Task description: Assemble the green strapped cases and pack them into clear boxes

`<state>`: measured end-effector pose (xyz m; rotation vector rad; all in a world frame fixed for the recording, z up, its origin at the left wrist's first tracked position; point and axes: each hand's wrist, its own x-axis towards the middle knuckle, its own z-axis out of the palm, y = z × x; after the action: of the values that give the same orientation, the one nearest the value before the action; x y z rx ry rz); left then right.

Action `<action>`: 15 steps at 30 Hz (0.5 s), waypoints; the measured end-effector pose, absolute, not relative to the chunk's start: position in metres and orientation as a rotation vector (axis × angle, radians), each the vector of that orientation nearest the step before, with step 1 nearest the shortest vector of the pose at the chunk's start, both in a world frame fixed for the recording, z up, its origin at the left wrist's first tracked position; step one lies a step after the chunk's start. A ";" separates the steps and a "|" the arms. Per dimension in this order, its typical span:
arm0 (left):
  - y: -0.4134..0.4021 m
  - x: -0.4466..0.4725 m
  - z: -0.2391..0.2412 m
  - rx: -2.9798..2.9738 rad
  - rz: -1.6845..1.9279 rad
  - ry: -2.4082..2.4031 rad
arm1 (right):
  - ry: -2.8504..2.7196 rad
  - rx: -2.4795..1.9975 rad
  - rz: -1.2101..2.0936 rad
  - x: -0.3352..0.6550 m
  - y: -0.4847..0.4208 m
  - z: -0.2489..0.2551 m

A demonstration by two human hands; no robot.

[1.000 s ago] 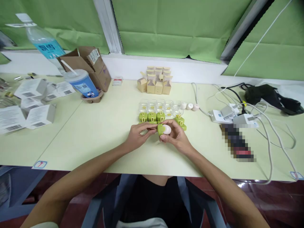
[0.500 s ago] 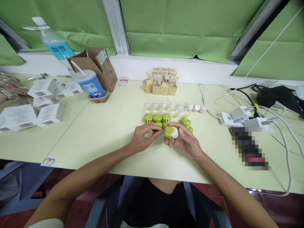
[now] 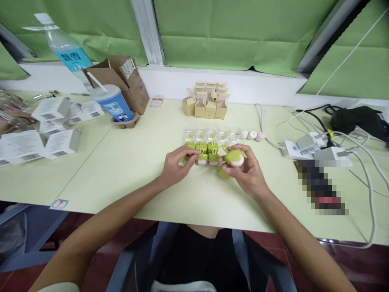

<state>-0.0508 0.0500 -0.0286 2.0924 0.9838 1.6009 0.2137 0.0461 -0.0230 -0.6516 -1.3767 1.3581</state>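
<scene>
My right hand (image 3: 251, 168) grips a small rounded case (image 3: 236, 158), pale pink with a green cover, above the table. Below its fingertips is another green piece (image 3: 223, 173), blurred and partly hidden. My left hand (image 3: 179, 165) has its thumb and forefinger drawn together beside the rows of green covered cases (image 3: 213, 158), which have thin yellow cord loops. Whether those fingertips hold anything is too small to tell. Behind the green cases stand several clear plastic cups (image 3: 212, 132) with yellow marks inside.
Opened small tan boxes (image 3: 205, 107) stand by the wall. Round pale pink pieces (image 3: 252, 135) lie right of the clear cups. White boxes (image 3: 62, 144), a blue cup (image 3: 117, 106) and a large bottle (image 3: 71, 54) are left. A power strip (image 3: 291, 150) with cables lies right.
My left hand has let go of the case's cord and moved left. My right hand has shifted right and up with the case, turning it.
</scene>
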 end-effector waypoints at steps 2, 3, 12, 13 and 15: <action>0.055 -0.058 -0.028 2.017 1.653 1.081 | -1.282 -0.663 1.365 0.224 0.053 -0.018; 0.057 -0.061 -0.029 1.973 1.676 1.129 | -1.234 -0.660 1.376 0.229 0.057 -0.015; 0.075 -0.073 -0.038 1.759 1.724 1.351 | -1.161 -0.835 1.435 0.257 0.073 -0.008; 0.075 -0.073 -0.039 1.755 1.729 1.352 | -1.152 -0.858 1.437 0.257 0.073 -0.009; 0.077 -0.073 -0.040 1.743 1.728 1.357 | -1.145 -0.894 1.415 0.255 0.073 -0.008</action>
<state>-0.0733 0.0768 -0.0399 1.7434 1.3572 1.7282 0.2554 0.0726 -0.0082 -0.8938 -1.1450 1.4146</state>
